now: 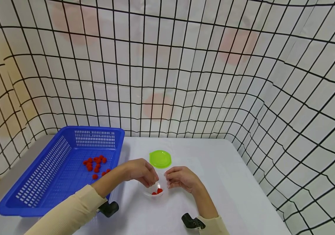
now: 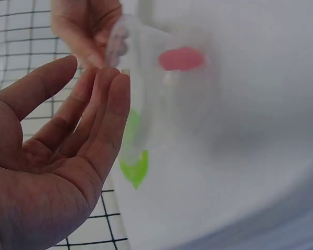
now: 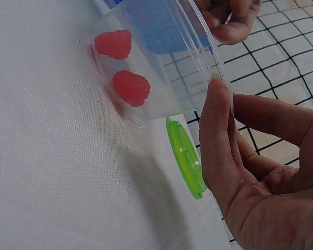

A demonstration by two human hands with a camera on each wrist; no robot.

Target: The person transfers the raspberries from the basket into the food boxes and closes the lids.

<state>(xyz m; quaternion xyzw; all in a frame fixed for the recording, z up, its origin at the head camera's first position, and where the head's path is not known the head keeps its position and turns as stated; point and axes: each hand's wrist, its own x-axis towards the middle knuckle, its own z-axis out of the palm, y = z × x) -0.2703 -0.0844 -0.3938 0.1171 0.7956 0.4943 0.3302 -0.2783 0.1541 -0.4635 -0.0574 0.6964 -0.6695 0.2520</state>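
Note:
A small clear plastic container point(image 3: 185, 91) stands on the white table with two red raspberries point(image 3: 131, 87) at its bottom. My right hand point(image 1: 183, 179) pinches the container's rim between thumb and fingers on the right side. Over the container's left side is my left hand point(image 1: 142, 172), palm down with its fingers pointing toward the opening. In the left wrist view, that hand's thumb stands apart from its loosely bent fingers point(image 2: 117, 99), and nothing shows between them. Just behind the container lies a bright green lid point(image 1: 160, 159).
A large blue plastic basket point(image 1: 62, 176) stands on the left, with several more raspberries point(image 1: 96, 160) toward its right side. My left forearm crosses over the basket's right edge. Black netting over white sheeting encloses the table point(image 1: 214, 163) at the back and sides.

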